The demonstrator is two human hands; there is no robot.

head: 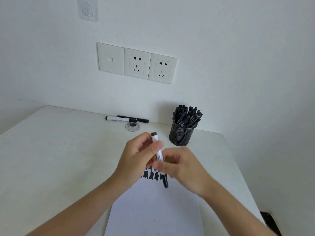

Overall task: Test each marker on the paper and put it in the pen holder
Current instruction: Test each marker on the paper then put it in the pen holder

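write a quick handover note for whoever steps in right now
Left hand grips the upper barrel of the held marker; right hand pinches its lower end by the black cap, above the paper.
Pen holder back right, packed with markers; black test strokes on the paper.
Left: finish this one (tested or not, cannot tell), put it in the holder, then the white marker and black marker by the wall.
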